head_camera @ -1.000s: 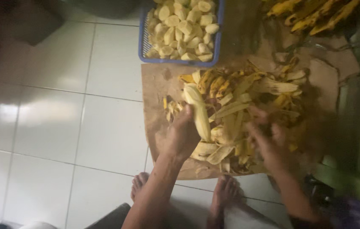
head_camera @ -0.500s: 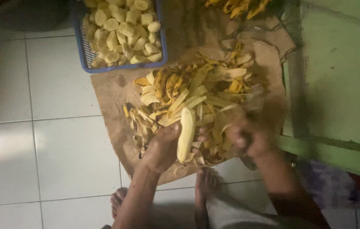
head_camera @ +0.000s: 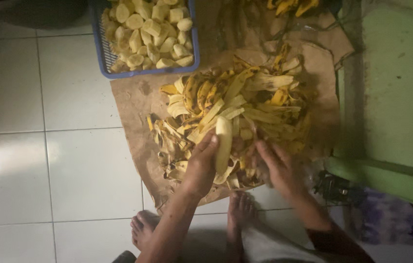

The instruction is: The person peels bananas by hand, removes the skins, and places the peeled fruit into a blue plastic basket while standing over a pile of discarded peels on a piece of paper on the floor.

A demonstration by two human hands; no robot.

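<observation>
Head view: left hand (head_camera: 200, 168) grips peeled banana (head_camera: 223, 143) (fingers wrapped around), right hand (head_camera: 277, 165) spread beside it

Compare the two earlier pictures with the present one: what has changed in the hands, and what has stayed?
The right hand has opened and come down onto the peel pile. The left hand still grips the peeled banana, now more upright. The blue basket of cut pieces and the brown paper have stayed put.
</observation>
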